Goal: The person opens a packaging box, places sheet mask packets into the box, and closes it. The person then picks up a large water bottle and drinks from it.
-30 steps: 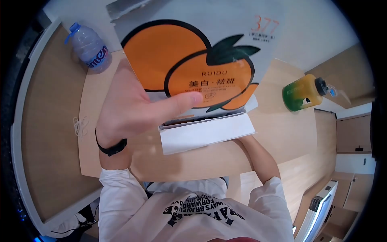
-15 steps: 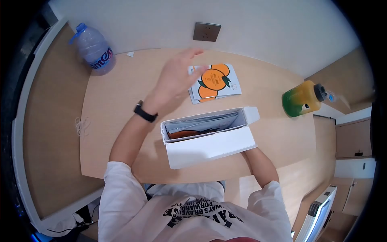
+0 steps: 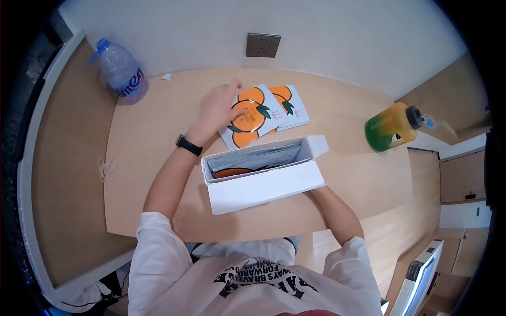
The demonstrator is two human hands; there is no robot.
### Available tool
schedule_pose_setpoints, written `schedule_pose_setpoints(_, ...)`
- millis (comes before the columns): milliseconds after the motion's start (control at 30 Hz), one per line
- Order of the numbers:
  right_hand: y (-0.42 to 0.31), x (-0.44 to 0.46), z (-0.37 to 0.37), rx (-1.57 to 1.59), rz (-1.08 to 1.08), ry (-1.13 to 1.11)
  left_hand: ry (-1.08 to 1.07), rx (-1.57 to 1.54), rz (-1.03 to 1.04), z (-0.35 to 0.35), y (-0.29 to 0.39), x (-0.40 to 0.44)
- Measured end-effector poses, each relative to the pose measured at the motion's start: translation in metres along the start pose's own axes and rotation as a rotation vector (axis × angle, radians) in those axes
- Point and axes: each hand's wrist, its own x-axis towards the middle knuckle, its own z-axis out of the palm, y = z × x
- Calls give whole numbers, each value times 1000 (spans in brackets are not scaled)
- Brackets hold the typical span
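Observation:
My left hand [image 3: 216, 109], wearing a black watch on the wrist, grips the left edge of a flat white packet [image 3: 266, 121] printed with oranges. Its thumb lies on the front of the packet. More orange-printed packets [image 3: 299, 113] lie stacked on the table, partly covered by the held one. Closer to me is an open white cardboard box [image 3: 266, 188] with several packets [image 3: 253, 162] upright inside and a flap sticking out at its right end. My right forearm reaches under the box and holds it from below; that hand's fingers are hidden behind it.
A large clear bottle [image 3: 122, 71] stands at the table's back left, and a yellow-green jug [image 3: 390, 129] at the right. A loop of white string [image 3: 107, 167] lies by the left edge. A white scrap [image 3: 167, 77] is near the wall, below a socket [image 3: 263, 45].
My left hand has come down and drawn the top packet to the left, off the stack, turning it a little. The box has shifted slightly left in view.

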Motion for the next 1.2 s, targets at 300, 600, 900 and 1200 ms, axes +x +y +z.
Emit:
schedule_pose_setpoints(300, -8, 5, 4, -103, 0, -21, 191, -571, -119, -76, 5, 1)
schedule_pose_setpoints(600, -8, 5, 4, -55, -5, -35, 478, -1207, 331, -144, 81, -66)
schedule_pose_setpoints(900, -6, 5, 4, -49, 8, -44, 35, -861, 225, -147, 96, -82)
schedule_pose_setpoints(1200, -13, -5, 3, -36, -5, -21, -80, -1200, 325, -119, 67, -36)
